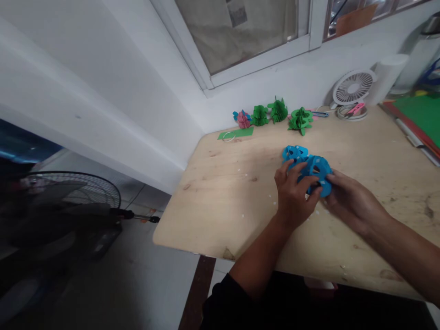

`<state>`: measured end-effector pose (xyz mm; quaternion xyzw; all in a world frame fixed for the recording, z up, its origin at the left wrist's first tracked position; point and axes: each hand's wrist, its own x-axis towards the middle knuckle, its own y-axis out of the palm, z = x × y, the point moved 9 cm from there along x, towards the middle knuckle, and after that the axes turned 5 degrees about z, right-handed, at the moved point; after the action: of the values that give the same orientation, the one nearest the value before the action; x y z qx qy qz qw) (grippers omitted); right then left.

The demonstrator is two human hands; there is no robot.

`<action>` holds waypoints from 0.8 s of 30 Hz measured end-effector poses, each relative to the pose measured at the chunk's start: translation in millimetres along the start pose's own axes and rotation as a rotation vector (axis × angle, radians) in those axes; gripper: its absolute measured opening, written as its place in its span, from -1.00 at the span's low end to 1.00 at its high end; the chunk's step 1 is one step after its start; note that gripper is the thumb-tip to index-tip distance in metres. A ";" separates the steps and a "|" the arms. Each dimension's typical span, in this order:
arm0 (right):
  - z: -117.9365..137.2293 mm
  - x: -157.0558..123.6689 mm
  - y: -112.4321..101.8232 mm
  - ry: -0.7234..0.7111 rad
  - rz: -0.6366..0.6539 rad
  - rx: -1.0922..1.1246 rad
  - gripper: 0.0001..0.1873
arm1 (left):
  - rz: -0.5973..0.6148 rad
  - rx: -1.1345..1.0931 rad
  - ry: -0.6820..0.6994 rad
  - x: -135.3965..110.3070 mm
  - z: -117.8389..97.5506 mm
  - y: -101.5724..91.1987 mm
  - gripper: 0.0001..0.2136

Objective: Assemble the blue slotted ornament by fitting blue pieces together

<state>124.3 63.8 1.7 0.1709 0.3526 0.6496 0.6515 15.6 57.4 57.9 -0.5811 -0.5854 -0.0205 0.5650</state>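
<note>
Just above the wooden table, a blue paper cutout piece with round holes and small pale squares is held between my two hands. My left hand curls its fingers over the piece's near left side. From the right, my right hand pinches the edge, its thumb on top and the other fingers partly hidden beneath. Part of the blue paper spreads out to the far left of my fingers. Whether it is one piece or several joined together, I cannot tell.
Along the wall stand several folded paper shapes, green ones and a pink-and-blue one. A green strip carries a ring. A small white fan, coiled cable and coloured sheets lie right. A floor fan stands left.
</note>
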 end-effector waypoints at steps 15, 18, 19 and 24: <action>-3.8 -1.2 -9.1 -0.006 -0.077 -0.104 -0.79 | 0.011 -0.049 0.021 -1.1 -5.3 5.8 -0.91; -4.5 -0.2 -11.0 -0.012 -0.086 -0.101 -0.79 | 0.009 -0.038 0.019 -1.9 -6.5 8.1 -0.92; -4.7 0.0 -11.3 -0.015 -0.089 -0.101 -0.78 | 0.008 -0.033 0.014 -2.2 -6.6 8.9 -0.92; -8.1 1.7 -11.4 -0.020 -0.067 -0.089 -0.77 | -0.035 -0.035 -0.008 -3.7 -7.2 9.1 -0.88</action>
<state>126.9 62.4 -12.1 0.1365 0.3223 0.6407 0.6834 25.4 53.0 52.2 -0.5807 -0.5974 -0.0384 0.5518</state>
